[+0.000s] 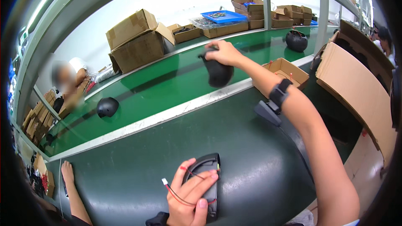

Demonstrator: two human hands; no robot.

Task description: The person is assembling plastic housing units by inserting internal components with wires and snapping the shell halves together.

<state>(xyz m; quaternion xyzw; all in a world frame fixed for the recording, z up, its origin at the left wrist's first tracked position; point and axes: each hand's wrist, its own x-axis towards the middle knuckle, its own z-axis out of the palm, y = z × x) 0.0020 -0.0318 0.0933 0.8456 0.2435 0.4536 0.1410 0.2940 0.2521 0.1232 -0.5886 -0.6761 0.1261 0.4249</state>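
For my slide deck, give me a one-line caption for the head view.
Right hand grips a black shell over the green conveyor; left hand holds a dark wired part.

A rounded black plastic shell (218, 72) is hanging upright just above the far edge of the dark green tabletop (138, 171), gripped at its top. A flat, dark grey curved plastic panel (207, 180) is lying lengthwise at the near edge, thin red wires with a small white plug (165, 181) trailing from it.

Brown cardboard boxes (138, 42) beyond the green belt, open small box (288, 72) near it, large flattened carton (360, 88) right
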